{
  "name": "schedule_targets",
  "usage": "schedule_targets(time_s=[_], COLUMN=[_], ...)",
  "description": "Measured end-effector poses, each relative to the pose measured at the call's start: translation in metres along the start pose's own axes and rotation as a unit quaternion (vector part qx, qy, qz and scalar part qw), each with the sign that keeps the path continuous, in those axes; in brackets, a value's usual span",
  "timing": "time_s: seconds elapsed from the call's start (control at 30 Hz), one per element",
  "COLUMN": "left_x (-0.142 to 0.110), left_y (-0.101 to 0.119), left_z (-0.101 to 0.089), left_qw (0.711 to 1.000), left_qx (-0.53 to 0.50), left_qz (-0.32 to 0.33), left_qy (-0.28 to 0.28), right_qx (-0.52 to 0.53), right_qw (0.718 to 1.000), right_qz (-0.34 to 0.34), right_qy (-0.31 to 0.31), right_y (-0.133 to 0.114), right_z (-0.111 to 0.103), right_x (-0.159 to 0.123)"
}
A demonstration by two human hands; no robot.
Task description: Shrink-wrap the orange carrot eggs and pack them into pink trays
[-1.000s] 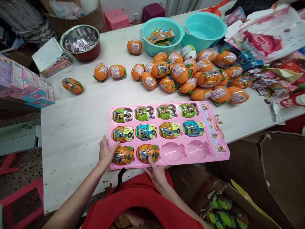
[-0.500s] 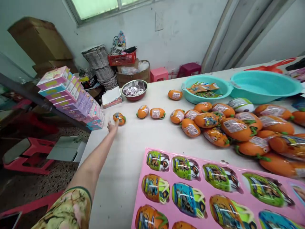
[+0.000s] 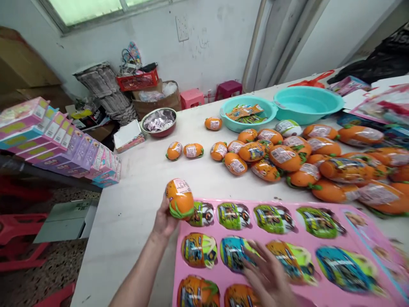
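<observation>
My left hand (image 3: 164, 221) grips an orange egg-shaped plastic container (image 3: 180, 195) with a green leafy end and a pale barcode label. It is tilted, leafy end down, above the near-left corner of a pink tray (image 3: 221, 276). The tray's hollows hold several shiny egg-shaped packs, among them a green one (image 3: 272, 218) and a blue one (image 3: 234, 251). My right hand (image 3: 268, 273), blurred by motion, hovers over the middle row with its fingers apart and nothing visible in it. Whether it touches a pack there, I cannot tell.
Many orange containers (image 3: 284, 157) are heaped at right; two loose ones (image 3: 193, 150) lie left of them. Behind stand a turquoise basin (image 3: 228, 121) of packets and another basin (image 3: 308, 102). A metal bowl (image 3: 159, 123) and stacked boxes (image 3: 60, 136) are at left.
The orange container at the table's left has been picked up and brought nearer, over the tray's corner. My right hand has come into view over the tray. The view has swung right.
</observation>
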State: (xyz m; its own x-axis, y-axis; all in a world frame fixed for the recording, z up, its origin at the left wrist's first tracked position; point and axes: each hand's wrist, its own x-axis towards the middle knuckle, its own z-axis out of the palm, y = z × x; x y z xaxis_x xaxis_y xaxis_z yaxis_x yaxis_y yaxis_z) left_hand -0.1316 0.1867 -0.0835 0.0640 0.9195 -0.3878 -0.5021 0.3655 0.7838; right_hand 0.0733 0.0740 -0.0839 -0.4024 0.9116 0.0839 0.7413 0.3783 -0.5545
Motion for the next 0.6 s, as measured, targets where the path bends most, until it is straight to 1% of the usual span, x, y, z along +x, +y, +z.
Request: schedule_targets(time_s=[0.03,0.07,0.1,0.13,0.17,0.2,0.23,0.27,0.3,0.33,0.37,0.4,0.43,0.47,0.5,0.53,0.57,0.6], left_x=[-0.028,-0.053,-0.075,-0.092,-0.105,-0.113,-0.117,-0.119,-0.12,-0.12,-0.121,-0.124,-0.127,-0.131,-0.135,-0.139,-0.144,-0.148], left_y=[-0.02,-0.036,-0.049,-0.057,-0.062,-0.064,-0.065,-0.065,-0.066,-0.068,-0.072,-0.078,-0.086,-0.097,-0.11,-0.124,-0.14,-0.156], left_z=[0.012,0.023,0.03,0.035,0.038,0.038,0.038,0.039,0.041,0.047,0.055,0.065,0.078,0.091,0.104,0.117,0.129,0.14], left_qw=[0.999,0.997,0.996,0.995,0.988,0.968,0.926,0.856,0.765,0.666,0.579,0.521,0.5,0.509,0.535,0.563,0.583,0.588], left_qx=[-0.037,-0.056,-0.044,0.005,0.08,0.175,0.28,0.381,0.464,0.52,0.552,0.567,0.573,0.574,0.573,0.569,0.566,0.569], left_qz=[-0.011,-0.017,-0.018,-0.007,0.026,0.082,0.155,0.234,0.304,0.349,0.364,0.359,0.349,0.339,0.331,0.328,0.326,0.324], left_qy=[-0.025,-0.048,-0.073,-0.1,-0.127,-0.158,-0.2,-0.258,-0.329,-0.404,-0.476,-0.527,-0.548,-0.545,-0.525,-0.502,-0.483,-0.475], right_qx=[0.104,0.184,0.243,0.308,0.36,0.399,0.438,0.478,0.514,0.545,0.567,0.575,0.567,0.545,0.512,0.481,0.464,0.471], right_qw=[0.988,0.958,0.92,0.872,0.83,0.801,0.775,0.749,0.723,0.703,0.688,0.672,0.649,0.613,0.561,0.5,0.443,0.402], right_qz=[0.072,0.138,0.19,0.237,0.275,0.306,0.334,0.359,0.377,0.386,0.391,0.404,0.432,0.476,0.527,0.569,0.591,0.594], right_qy=[0.089,0.173,0.241,0.297,0.326,0.325,0.31,0.287,0.265,0.243,0.23,0.234,0.265,0.317,0.382,0.442,0.488,0.514], right_y=[-0.016,-0.031,-0.042,-0.049,-0.051,-0.05,-0.047,-0.044,-0.041,-0.039,-0.039,-0.039,-0.038,-0.036,-0.032,-0.025,-0.017,-0.006], right_z=[-0.006,-0.011,-0.016,-0.02,-0.024,-0.027,-0.03,-0.032,-0.033,-0.033,-0.031,-0.028,-0.024,-0.019,-0.013,-0.007,-0.002,0.003], right_x=[-0.012,-0.021,-0.028,-0.034,-0.039,-0.046,-0.056,-0.069,-0.085,-0.104,-0.125,-0.146,-0.168,-0.189,-0.208,-0.224,-0.237,-0.246])
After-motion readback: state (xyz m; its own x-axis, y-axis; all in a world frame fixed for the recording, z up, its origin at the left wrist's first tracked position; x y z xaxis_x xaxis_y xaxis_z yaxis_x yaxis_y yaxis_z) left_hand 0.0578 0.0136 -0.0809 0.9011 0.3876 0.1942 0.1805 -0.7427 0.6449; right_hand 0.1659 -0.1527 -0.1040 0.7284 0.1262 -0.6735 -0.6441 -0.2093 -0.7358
